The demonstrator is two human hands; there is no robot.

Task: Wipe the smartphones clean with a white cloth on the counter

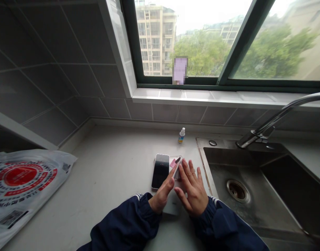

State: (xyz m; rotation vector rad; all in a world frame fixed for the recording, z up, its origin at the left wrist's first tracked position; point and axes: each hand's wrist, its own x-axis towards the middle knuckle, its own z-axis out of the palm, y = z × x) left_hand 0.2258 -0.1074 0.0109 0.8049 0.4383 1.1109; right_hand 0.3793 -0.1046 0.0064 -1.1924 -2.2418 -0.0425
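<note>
A black smartphone lies face up on the pale stone countertop. My left hand is right beside its right edge, with the fingers closed on a thin white strip, possibly a card or film. My right hand faces it with the fingers apart, and its fingertips are close to the strip. Behind the strip is a transparent sheet with a pink tab. A pale box lies partly hidden under both hands. A small spray bottle stands farther back.
A white plastic bag with red print lies on the counter at the left. A steel sink with a drain sits at the right, under a chrome faucet. Grey wall tiles and a window sill are behind.
</note>
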